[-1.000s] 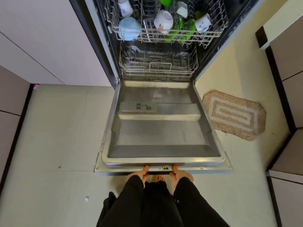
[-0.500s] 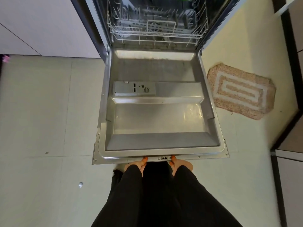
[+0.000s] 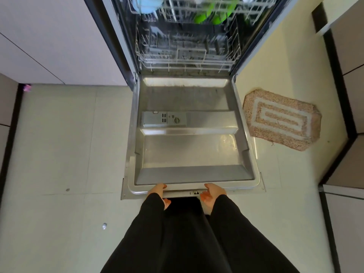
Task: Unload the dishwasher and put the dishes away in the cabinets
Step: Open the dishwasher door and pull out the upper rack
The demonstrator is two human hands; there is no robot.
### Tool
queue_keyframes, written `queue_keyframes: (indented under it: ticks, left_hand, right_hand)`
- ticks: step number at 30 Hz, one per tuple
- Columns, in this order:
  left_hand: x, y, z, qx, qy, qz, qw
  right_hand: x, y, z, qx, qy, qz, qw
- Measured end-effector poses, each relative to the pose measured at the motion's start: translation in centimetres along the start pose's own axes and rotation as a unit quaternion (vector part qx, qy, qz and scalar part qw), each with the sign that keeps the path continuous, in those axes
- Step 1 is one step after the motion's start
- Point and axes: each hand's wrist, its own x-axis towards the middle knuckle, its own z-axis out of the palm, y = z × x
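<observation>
Door (image 3: 189,154): lies fully down. Left hand (image 3: 158,192) grips its edge; right hand (image 3: 213,194) relaxed beside it. Release gently, then draw racks (image 3: 187,56) squarely.

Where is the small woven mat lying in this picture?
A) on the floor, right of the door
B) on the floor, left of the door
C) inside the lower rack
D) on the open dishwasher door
A: the mat lies on the floor right of the open dishwasher door.

Left hand (image 3: 159,191) and right hand (image 3: 213,193) at dishwasher door (image 3: 189,152) edge.
</observation>
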Motion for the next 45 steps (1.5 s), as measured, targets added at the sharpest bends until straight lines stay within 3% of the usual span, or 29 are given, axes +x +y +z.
queue_keyframes:
  ticks: [4, 13, 16, 20, 23, 27, 30, 32, 34, 39, 45]
  left_hand:
    - [-6.7, 3.5, -0.5, -0.021, 0.011, 0.087, 0.996]
    - [-18.2, 12.4, -0.3, -0.088, -0.056, 0.243, 0.964]
    - [-20.3, 14.3, 0.8, -0.071, -0.077, 0.263, 0.959]
    - [-21.2, 18.0, 3.0, 0.013, -0.043, 0.316, 0.948]
    - [-21.4, 22.1, 4.9, 0.216, 0.052, 0.431, 0.875]
    - [-22.4, 28.9, 9.4, 0.403, 0.147, 0.548, 0.718]
    - [-22.2, 34.4, 13.4, 0.496, 0.194, 0.590, 0.607]
    - [-22.1, 37.0, 15.4, 0.554, 0.214, 0.596, 0.540]
    - [-21.6, 39.1, 17.1, 0.604, 0.234, 0.591, 0.481]
    - [-18.9, 41.8, 19.1, 0.672, 0.273, 0.541, 0.426]
    - [-18.8, 41.3, 18.9, 0.617, 0.287, 0.601, 0.420]
  right_hand:
    - [-4.9, -4.2, 1.6, 0.053, -0.040, -0.018, 0.998]
    - [-16.1, -15.9, 7.0, 0.046, -0.119, -0.178, 0.976]
    - [-17.5, -20.0, 8.8, -0.068, -0.074, -0.270, 0.958]
    - [-18.7, -26.9, 11.6, -0.303, 0.024, -0.404, 0.863]
    - [-19.7, -32.3, 14.3, -0.380, 0.070, -0.478, 0.789]
    - [-19.4, -38.5, 17.3, -0.470, 0.118, -0.547, 0.682]
    - [-18.0, -42.3, 18.5, -0.553, 0.141, -0.581, 0.580]
    - [-16.9, -43.8, 18.9, -0.603, 0.141, -0.570, 0.540]
    - [-15.5, -45.0, 19.3, -0.630, 0.145, -0.548, 0.531]
    - [-12.5, -45.9, 19.1, -0.637, 0.171, -0.552, 0.510]
    - [-13.2, -44.4, 18.9, -0.586, 0.185, -0.552, 0.564]
